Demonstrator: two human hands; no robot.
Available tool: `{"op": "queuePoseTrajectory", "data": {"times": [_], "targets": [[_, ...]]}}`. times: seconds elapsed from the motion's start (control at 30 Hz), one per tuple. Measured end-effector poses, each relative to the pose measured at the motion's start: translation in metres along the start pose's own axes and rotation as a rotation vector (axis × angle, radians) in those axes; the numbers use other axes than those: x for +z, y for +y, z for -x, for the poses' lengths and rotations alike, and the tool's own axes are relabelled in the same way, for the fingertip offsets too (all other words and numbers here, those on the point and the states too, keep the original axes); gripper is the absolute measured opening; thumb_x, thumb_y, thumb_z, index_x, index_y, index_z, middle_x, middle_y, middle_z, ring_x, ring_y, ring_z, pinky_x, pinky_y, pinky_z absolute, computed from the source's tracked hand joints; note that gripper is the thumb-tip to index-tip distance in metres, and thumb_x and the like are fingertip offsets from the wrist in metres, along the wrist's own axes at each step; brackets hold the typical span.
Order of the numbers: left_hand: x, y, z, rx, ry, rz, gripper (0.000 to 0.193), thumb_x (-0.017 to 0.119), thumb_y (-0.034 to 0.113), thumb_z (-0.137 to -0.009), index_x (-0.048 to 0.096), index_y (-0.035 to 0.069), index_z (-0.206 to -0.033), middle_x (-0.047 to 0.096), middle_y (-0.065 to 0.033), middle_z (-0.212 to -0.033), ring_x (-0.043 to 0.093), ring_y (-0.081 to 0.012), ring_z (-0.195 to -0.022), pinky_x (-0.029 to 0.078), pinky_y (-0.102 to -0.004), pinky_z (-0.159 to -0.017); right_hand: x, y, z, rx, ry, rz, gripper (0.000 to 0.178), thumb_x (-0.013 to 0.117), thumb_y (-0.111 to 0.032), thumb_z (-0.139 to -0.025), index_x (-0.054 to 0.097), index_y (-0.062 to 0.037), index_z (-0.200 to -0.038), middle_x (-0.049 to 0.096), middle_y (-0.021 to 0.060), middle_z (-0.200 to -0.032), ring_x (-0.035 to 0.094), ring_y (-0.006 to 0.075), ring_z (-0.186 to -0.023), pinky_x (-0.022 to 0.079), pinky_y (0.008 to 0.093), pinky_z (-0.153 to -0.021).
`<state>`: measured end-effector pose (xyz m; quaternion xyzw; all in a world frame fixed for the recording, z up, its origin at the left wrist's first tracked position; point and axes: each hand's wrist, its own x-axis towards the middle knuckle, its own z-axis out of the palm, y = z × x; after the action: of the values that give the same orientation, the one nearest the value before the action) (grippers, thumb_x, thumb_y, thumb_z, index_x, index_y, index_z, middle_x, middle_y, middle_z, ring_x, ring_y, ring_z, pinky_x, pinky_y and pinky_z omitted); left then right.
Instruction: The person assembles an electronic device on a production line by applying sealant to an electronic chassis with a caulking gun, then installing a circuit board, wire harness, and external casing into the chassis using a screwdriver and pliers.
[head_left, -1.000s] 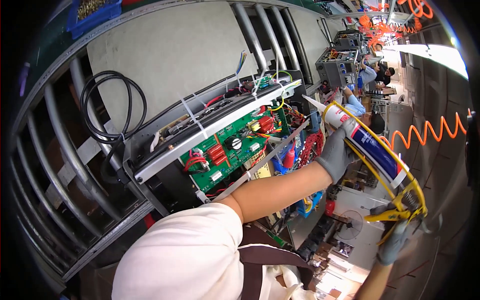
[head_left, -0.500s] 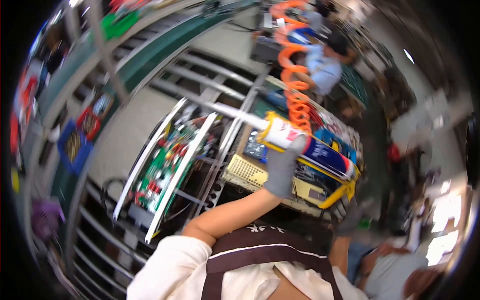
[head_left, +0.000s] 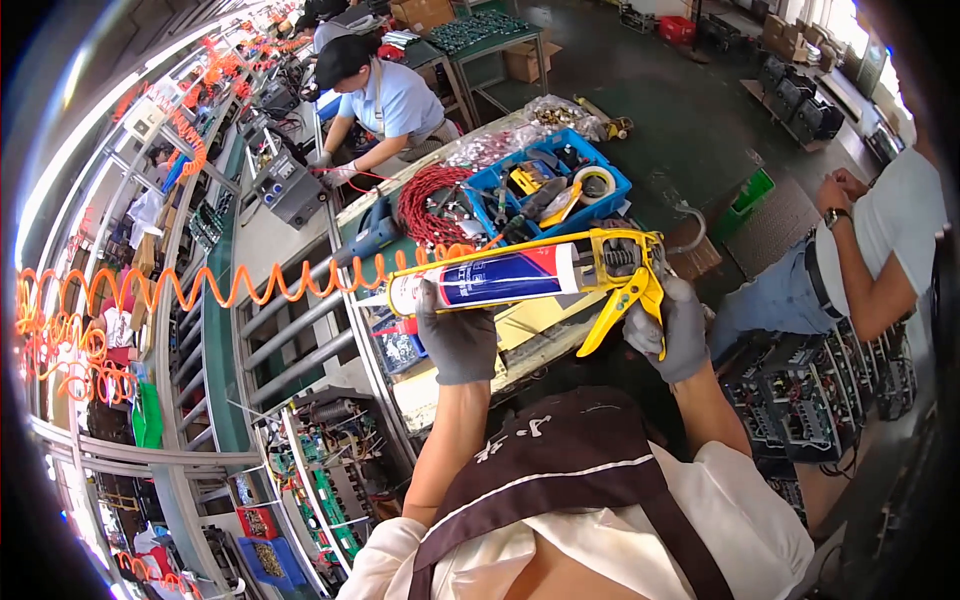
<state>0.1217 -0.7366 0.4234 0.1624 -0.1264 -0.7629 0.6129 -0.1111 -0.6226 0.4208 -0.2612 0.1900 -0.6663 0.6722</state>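
Our left hand, half-closed, cups the sealant cartridge above it, apparently bearing its weight; our right hand curls round the yellow caulking-gun handle.

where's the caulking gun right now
The caulking gun is mid-picture in the head view, just below the blue bin, left hand on its tube, right hand at its rear.

Workbench carries a blue plastic bin, coiled red wire beside it, clear plastic bags beyond.
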Motion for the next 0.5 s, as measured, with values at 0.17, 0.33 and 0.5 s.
{"op": "queuePoseTrajectory", "data": {"times": [0.17,0.33,0.5], "targets": [[-0.025,-0.036,-0.022,-0.211,-0.097,0.162,0.046,0.054,0.041,-0.089,0.053,0.006,-0.118,0.061,-0.0127,-0.111,0.057,-0.0284,-0.106,0.046,-0.0464,-0.091,0.027,-0.027,0.021,0.002,0.449,0.255,0.044,0.039,-0.046,-0.092,0.053,-0.0052,-0.102,0.042,0.0008,-0.049,0.034,0.0091,-0.033,0.028,0.0212,-0.033],[0.013,-0.059,-0.016,-0.058,-0.094,-0.114,0.051,0.059,0.042,-0.087,0.050,0.005,-0.121,0.059,-0.0138,-0.117,0.058,-0.0292,-0.107,0.047,-0.0473,-0.092,-0.008,-0.036,0.031,0.034,0.433,0.711,0.025,0.060,-0.030,-0.088,0.059,-0.0060,-0.084,0.044,-0.0024,-0.050,0.038,0.0063,-0.037,0.029,0.0221,-0.037],[0.047,-0.101,-0.034,-0.059,-0.227,-0.457,0.044,0.057,0.036,-0.090,0.050,0.003,-0.119,0.062,-0.0097,-0.110,0.061,-0.0231,-0.100,0.051,-0.0413,-0.087,-0.039,-0.025,0.055,0.028,0.573,0.023,0.026,0.056,-0.036,-0.091,0.056,-0.0103,-0.085,0.036,-0.0043,-0.048,0.032,0.0074,-0.035,0.025,0.0232,-0.036]]}}
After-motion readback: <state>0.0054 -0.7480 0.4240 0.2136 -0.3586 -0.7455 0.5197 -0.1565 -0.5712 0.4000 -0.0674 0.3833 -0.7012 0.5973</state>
